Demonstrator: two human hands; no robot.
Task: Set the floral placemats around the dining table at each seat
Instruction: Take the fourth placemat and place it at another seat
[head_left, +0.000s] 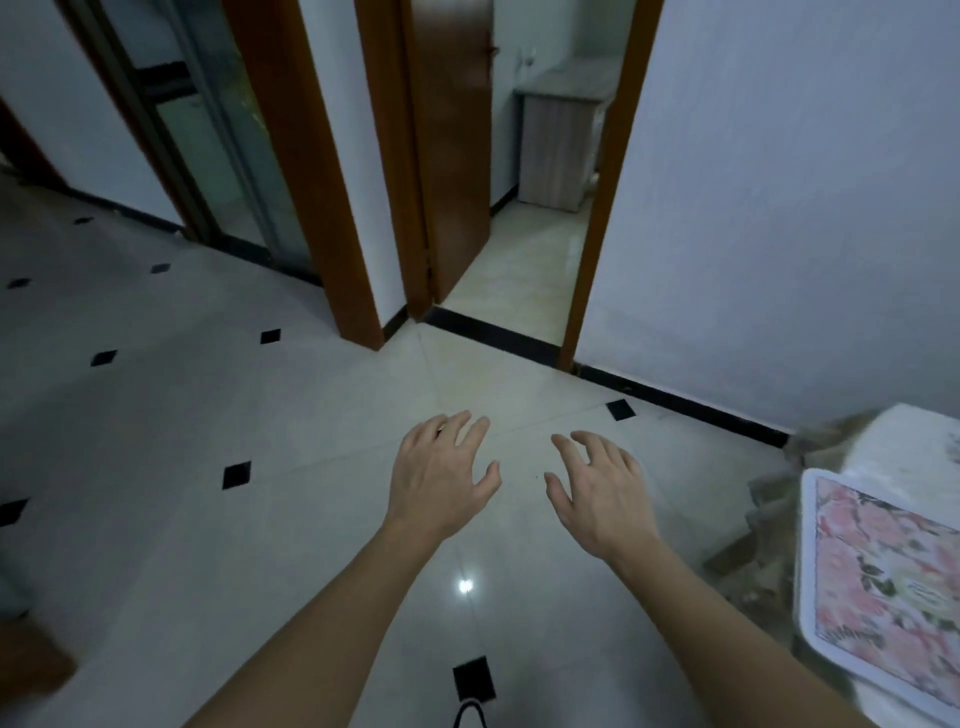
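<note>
1. Two bare hands reach out in front of us over the tiled floor (218, 415). The left hand (439, 475) and the right hand (602, 491) are both palm down, fingers spread and slightly curled, and they hold nothing and touch nothing.
2. We find the task's thing at the far right: one floral placemat (883, 577), pink blossoms inside a white border, lying flat on the white-covered dining table (914, 441). It is well apart from both hands, to the right of the right hand.
3. The picture's right edge cuts the placemat, so we see only part of it; its near corner hangs over the table's edge or lies right at it, and we cannot tell which.
4. Only a corner of the table shows. Brownish shapes below it (769, 514) are too blurred for us to name.
5. Ahead, an open brown door (452, 156) gives onto a second room, where a pale cabinet (561, 150) is partly hidden by the door frame.
6. At the left, a glass sliding door (208, 130) is dim, and what lies behind it is hard to make out.
7. A dark looped thing at the bottom edge (470, 714) is cut off, and we cannot identify it.
</note>
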